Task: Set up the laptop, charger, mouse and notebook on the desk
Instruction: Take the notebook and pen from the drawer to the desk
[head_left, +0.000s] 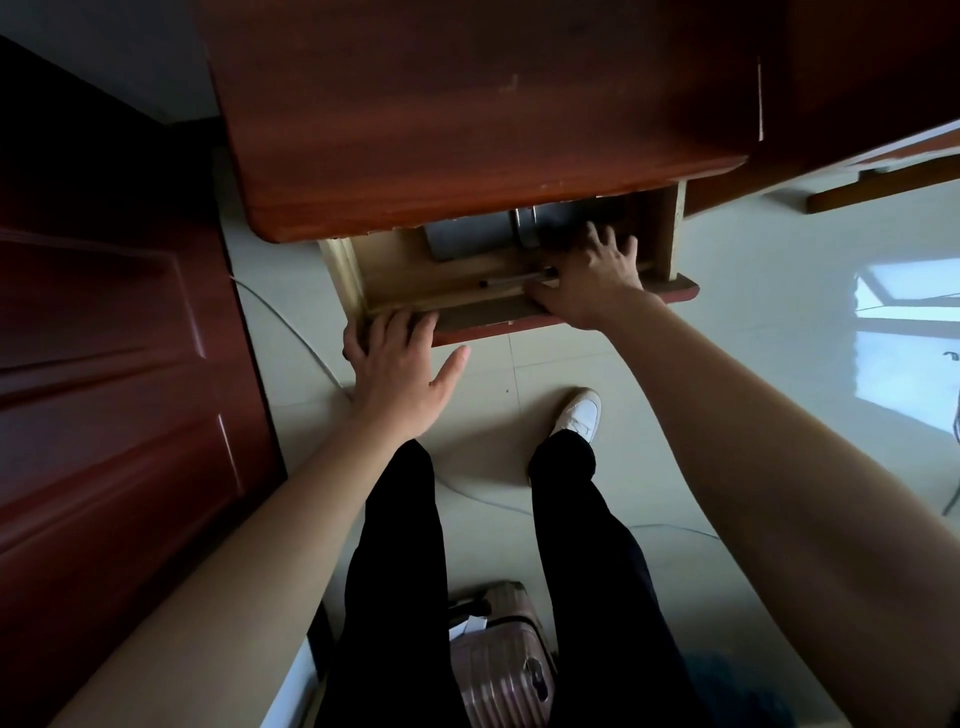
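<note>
Your desk fills the frame from 11 to 1 o'clock, its red-brown top bare where it shows. Its drawer stands pulled out just above centre.

Your left hand, at 9 o'clock of centre, lies flat on the left end of the drawer front. The fingers are straight and close together, the thumb is splayed toward 3 o'clock, and nothing is held.

Your right hand, at 1 o'clock of centre, reaches into the drawer with the fingers spread wide and almost straight. The fingertips sit at a dark flat item at the drawer's back, and the thumb lies along the front rail. No grip is visible.

A grey flat item lies at 12 o'clock, half under the desktop. You cannot tell whether either slab is the laptop or the notebook. A pen lies along the drawer's front, just beside your right thumb.

Also seen:
- a red-brown door at 9 o'clock
- a pale cable on the tiled floor
- a white shoe
- a pink suitcase at 6 o'clock, between your legs
</note>
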